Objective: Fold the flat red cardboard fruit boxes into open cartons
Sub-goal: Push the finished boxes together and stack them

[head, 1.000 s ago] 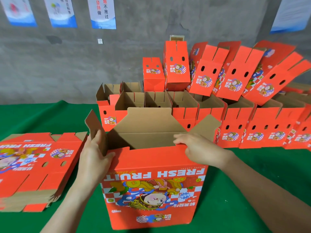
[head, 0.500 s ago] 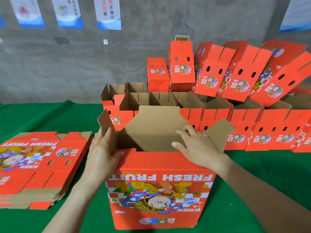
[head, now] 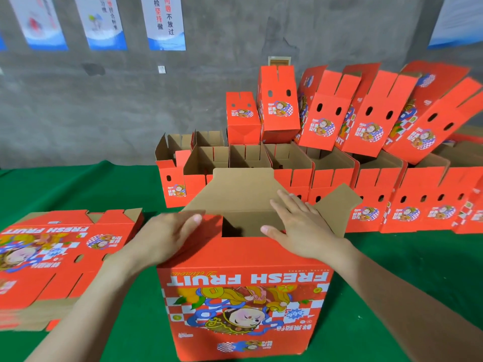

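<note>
A red "FRESH FRUIT" carton [head: 243, 304] stands upside down on the green table in front of me, its upper flaps partly open. My left hand [head: 167, 236] lies flat on the left end flap, pressing it down over the opening. My right hand [head: 300, 228] rests with straight fingers on the near long flap at the right, fingertips over the brown inside. The far flap [head: 243, 189] and the right end flap [head: 337, 205] still stand up. A stack of flat red boxes [head: 57, 257] lies to the left.
Several folded open cartons [head: 379, 194] stand in rows behind the one I work on, with more red cartons [head: 366, 111] piled tilted on top of them against the grey wall. The green table cloth [head: 78, 186] shows at the left rear.
My left hand has pushed the left end flap from upright down flat over the opening. My right hand has moved from the near edge forward onto the flap, fingers stretched out.
</note>
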Action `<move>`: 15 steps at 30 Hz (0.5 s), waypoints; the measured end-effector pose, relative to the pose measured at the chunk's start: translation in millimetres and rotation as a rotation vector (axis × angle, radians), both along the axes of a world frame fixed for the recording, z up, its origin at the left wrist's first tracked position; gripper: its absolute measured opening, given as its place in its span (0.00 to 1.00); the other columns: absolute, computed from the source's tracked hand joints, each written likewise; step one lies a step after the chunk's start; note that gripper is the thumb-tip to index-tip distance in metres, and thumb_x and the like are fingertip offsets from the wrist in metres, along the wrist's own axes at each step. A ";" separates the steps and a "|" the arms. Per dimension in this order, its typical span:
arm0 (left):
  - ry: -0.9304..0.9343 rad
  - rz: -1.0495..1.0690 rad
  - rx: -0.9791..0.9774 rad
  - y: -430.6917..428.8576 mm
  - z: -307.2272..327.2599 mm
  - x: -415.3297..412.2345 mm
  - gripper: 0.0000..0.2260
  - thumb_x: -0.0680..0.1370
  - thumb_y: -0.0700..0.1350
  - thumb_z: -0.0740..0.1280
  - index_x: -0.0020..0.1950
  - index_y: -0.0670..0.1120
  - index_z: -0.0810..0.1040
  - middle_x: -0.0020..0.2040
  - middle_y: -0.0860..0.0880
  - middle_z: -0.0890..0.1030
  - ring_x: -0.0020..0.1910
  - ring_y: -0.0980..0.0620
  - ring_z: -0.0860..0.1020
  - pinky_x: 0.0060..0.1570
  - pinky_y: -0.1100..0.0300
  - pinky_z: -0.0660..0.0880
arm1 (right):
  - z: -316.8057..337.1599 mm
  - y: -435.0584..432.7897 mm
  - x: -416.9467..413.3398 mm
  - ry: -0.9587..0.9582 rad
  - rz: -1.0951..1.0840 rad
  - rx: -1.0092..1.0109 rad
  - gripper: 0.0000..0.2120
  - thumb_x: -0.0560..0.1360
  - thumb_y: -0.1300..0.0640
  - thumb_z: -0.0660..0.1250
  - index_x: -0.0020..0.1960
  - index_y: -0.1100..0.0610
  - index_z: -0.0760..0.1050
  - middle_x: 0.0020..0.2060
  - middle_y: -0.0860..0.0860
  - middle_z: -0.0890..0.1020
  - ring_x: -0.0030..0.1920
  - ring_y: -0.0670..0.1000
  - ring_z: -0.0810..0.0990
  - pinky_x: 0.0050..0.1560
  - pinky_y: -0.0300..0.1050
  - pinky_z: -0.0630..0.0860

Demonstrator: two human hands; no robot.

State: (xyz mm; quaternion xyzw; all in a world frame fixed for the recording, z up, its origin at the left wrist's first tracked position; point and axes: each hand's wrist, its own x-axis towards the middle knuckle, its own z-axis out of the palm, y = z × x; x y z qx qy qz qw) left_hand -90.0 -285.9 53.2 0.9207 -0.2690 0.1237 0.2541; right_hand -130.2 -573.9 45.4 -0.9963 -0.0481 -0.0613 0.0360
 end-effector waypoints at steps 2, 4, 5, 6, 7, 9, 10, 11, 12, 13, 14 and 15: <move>-0.064 0.097 0.058 -10.1 4.3 11.0 0.17 0.80 0.54 0.60 0.68 0.54 0.74 0.59 0.47 0.79 0.61 0.45 0.75 0.52 0.61 0.67 | 0.7 0.0 -0.9 -0.013 0.000 0.000 0.37 0.77 0.32 0.47 0.79 0.49 0.46 0.78 0.49 0.40 0.77 0.52 0.40 0.75 0.53 0.43; -0.040 0.179 0.219 -22.3 2.0 19.9 0.21 0.78 0.54 0.64 0.72 0.58 0.68 0.60 0.45 0.70 0.64 0.43 0.68 0.60 0.56 0.65 | 1.9 -1.0 -3.1 -0.048 -0.013 -0.009 0.36 0.77 0.32 0.49 0.79 0.49 0.47 0.78 0.50 0.41 0.78 0.52 0.41 0.75 0.52 0.42; 0.007 0.204 0.268 -25.8 -1.1 23.6 0.23 0.78 0.55 0.64 0.73 0.60 0.65 0.65 0.45 0.65 0.67 0.43 0.63 0.66 0.52 0.62 | 2.7 -1.7 -4.8 -0.076 -0.028 -0.020 0.36 0.78 0.33 0.50 0.79 0.50 0.47 0.78 0.51 0.42 0.78 0.53 0.42 0.76 0.52 0.41; 0.073 0.201 0.260 -27.2 -3.1 26.1 0.24 0.78 0.56 0.63 0.73 0.62 0.63 0.71 0.46 0.59 0.71 0.43 0.58 0.70 0.49 0.58 | 3.4 -2.5 -6.9 -0.115 -0.046 -0.029 0.36 0.78 0.34 0.52 0.78 0.50 0.48 0.78 0.52 0.43 0.78 0.54 0.42 0.75 0.52 0.39; 0.153 0.172 0.201 -26.5 -4.2 28.4 0.25 0.78 0.55 0.63 0.74 0.62 0.61 0.75 0.47 0.55 0.73 0.43 0.55 0.72 0.50 0.55 | 4.0 -3.8 -9.2 -0.167 -0.064 -0.036 0.36 0.78 0.35 0.54 0.78 0.51 0.48 0.78 0.54 0.43 0.78 0.54 0.42 0.75 0.52 0.37; 0.277 0.079 0.041 -21.4 -5.8 32.2 0.25 0.79 0.52 0.64 0.75 0.59 0.61 0.75 0.47 0.55 0.73 0.46 0.60 0.69 0.59 0.56 | 6.5 -8.4 -14.2 -0.313 -0.079 -0.027 0.36 0.77 0.39 0.60 0.78 0.52 0.50 0.78 0.55 0.44 0.77 0.55 0.40 0.74 0.52 0.33; 0.296 0.048 0.000 -19.3 -6.5 32.5 0.25 0.79 0.51 0.65 0.75 0.58 0.62 0.74 0.47 0.57 0.71 0.47 0.63 0.67 0.62 0.58 | 7.9 -11.5 -16.8 -0.405 -0.080 0.017 0.37 0.76 0.42 0.64 0.78 0.53 0.52 0.78 0.56 0.44 0.77 0.55 0.39 0.73 0.52 0.32; 0.295 0.033 -0.015 -18.4 -7.1 32.0 0.25 0.79 0.50 0.65 0.75 0.57 0.62 0.73 0.47 0.59 0.70 0.48 0.64 0.66 0.64 0.58 | 9.0 -15.6 -19.3 -0.502 -0.083 0.099 0.37 0.75 0.46 0.68 0.77 0.53 0.54 0.78 0.56 0.44 0.77 0.55 0.39 0.73 0.50 0.32; 0.287 0.026 -0.018 -18.3 -7.4 31.2 0.25 0.79 0.50 0.65 0.75 0.57 0.62 0.72 0.47 0.59 0.69 0.48 0.65 0.66 0.64 0.58 | 10.0 -19.6 -21.7 -0.591 -0.095 0.219 0.38 0.73 0.51 0.70 0.77 0.54 0.55 0.78 0.55 0.44 0.77 0.54 0.40 0.74 0.48 0.34; 0.280 0.023 -0.015 -18.3 -7.8 30.9 0.25 0.78 0.50 0.65 0.75 0.57 0.62 0.72 0.47 0.59 0.69 0.48 0.65 0.67 0.63 0.59 | 10.9 -23.4 -24.1 -0.658 -0.119 0.373 0.39 0.72 0.56 0.72 0.77 0.55 0.55 0.78 0.54 0.44 0.77 0.51 0.41 0.75 0.48 0.38; 0.282 0.023 -0.012 -18.6 -8.0 30.8 0.26 0.79 0.50 0.65 0.75 0.57 0.62 0.73 0.47 0.58 0.70 0.47 0.65 0.67 0.62 0.59 | 10.9 -27.1 -26.1 -0.704 -0.140 0.536 0.40 0.72 0.59 0.72 0.77 0.55 0.53 0.78 0.53 0.44 0.77 0.49 0.42 0.76 0.49 0.43; 0.286 0.025 -0.011 -18.9 -8.0 31.0 0.26 0.79 0.50 0.65 0.75 0.57 0.62 0.73 0.47 0.57 0.70 0.47 0.64 0.68 0.60 0.60 | 10.2 -30.3 -27.7 -0.744 -0.155 0.664 0.41 0.72 0.62 0.72 0.77 0.56 0.52 0.78 0.52 0.44 0.77 0.48 0.43 0.77 0.51 0.48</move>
